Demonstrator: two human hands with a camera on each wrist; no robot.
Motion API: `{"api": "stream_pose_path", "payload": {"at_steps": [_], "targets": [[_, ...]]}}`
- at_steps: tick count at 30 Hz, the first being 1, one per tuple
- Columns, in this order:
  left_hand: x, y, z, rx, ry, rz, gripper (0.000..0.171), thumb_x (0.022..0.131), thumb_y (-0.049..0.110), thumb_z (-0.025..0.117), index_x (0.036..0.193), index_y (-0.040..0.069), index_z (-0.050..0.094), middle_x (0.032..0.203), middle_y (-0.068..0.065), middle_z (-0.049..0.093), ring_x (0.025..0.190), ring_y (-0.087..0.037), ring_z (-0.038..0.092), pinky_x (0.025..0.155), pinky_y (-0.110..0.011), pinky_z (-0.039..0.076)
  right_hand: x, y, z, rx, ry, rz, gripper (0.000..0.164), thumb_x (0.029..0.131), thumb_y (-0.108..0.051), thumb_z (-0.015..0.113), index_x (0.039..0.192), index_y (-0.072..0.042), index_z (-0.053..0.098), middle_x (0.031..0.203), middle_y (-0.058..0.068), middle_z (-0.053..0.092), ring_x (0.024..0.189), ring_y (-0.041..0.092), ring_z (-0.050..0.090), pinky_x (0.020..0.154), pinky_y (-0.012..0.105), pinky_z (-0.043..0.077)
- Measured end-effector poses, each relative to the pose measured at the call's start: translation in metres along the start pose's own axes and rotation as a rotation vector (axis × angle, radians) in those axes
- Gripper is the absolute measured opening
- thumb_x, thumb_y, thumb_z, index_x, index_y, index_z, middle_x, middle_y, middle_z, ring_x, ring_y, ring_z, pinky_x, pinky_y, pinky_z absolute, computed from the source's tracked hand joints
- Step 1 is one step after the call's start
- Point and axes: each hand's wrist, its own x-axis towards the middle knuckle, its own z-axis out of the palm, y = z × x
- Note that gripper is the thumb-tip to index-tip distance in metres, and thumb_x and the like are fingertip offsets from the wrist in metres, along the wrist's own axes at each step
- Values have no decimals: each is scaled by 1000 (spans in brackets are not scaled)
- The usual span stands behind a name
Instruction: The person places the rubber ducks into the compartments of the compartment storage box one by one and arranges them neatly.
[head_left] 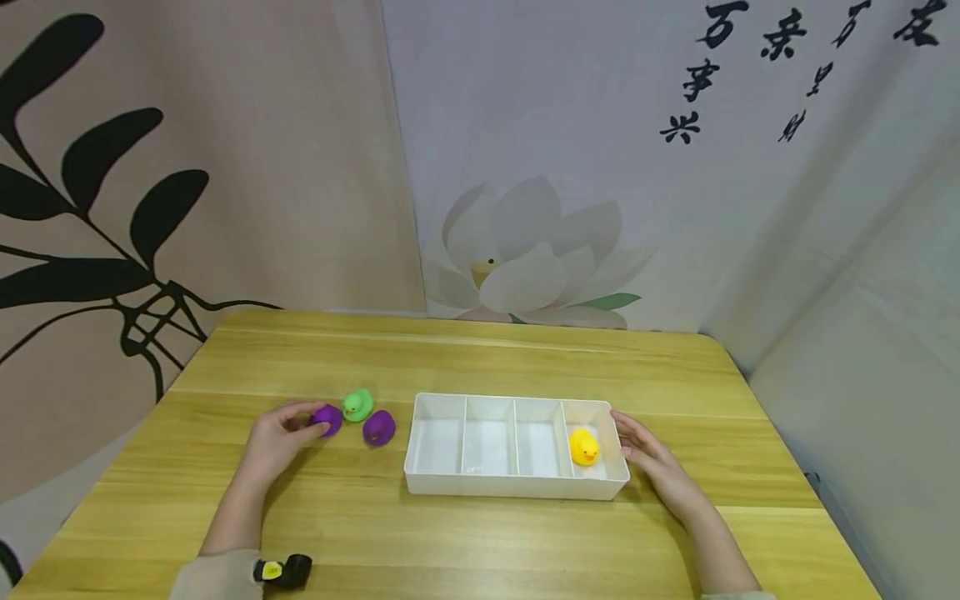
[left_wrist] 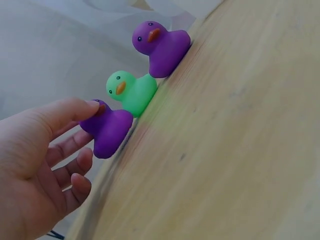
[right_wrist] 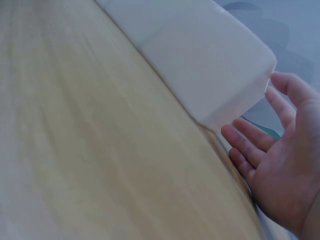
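My left hand pinches a purple rubber duck between thumb and fingers, at the left of the table. Close beside that duck sits a green rubber duck. A second purple rubber duck rests just right of the green one. On the right, my right hand has its fingers loosely extended at the end wall of a white divided tray; in the right wrist view the thumb touches the tray's corner. A yellow rubber duck lies in the tray's rightmost compartment.
The wooden table carries all these things. Behind it hangs a printed cloth backdrop with leaves, a lotus and writing. A black wrist device is strapped at the left sleeve.
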Motion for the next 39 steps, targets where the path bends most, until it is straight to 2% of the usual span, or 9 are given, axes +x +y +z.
{"api": "stream_pose_path", "payload": {"at_steps": [8,13,18,25,30,35,39], "targets": [[-1,12,-3,26,43,31,31,85,16,74,113,4,69,108,-11,62,83,-20,52,61,-25,48,0,2,0,-25,3,-3,51,101,-17,47,149,-11,31,146,20,36,126,11,41,96,20,34],[-1,20,-5,21,63,87,29,84,11,75,111,2,69,106,-11,63,81,-19,53,56,-25,49,0,1,0,-28,6,0,51,101,-17,47,149,-10,31,146,20,37,126,13,41,96,20,34],[-3,32,-5,30,77,139,29,82,8,76,109,1,70,106,-10,64,78,-16,53,53,-24,48,-1,0,0,-28,7,4,51,101,-17,47,149,-11,31,146,20,36,127,13,41,96,20,34],[-7,51,-6,26,67,174,27,83,12,76,108,4,71,104,-7,64,76,-15,52,50,-23,45,-1,0,1,-15,7,-1,52,100,-16,48,149,-9,31,146,21,36,128,17,40,96,19,35],[-8,66,-4,-4,64,218,25,81,8,77,105,5,72,102,-4,65,74,-15,53,51,-23,44,-1,-1,1,-25,14,6,52,100,-16,48,149,-9,31,145,21,37,129,23,39,96,21,35],[-12,79,-1,-40,52,261,25,79,6,78,103,3,72,100,-5,66,73,-15,54,58,-23,46,-1,-3,1,-37,7,-7,52,101,-15,46,149,-7,30,146,24,35,130,31,37,96,24,35],[-15,90,3,-71,32,272,26,78,6,79,103,3,72,100,-6,66,73,-15,54,61,-24,47,-1,-3,1,-45,1,-23,51,101,-15,45,149,-6,29,145,26,35,130,35,35,96,23,35]]}}
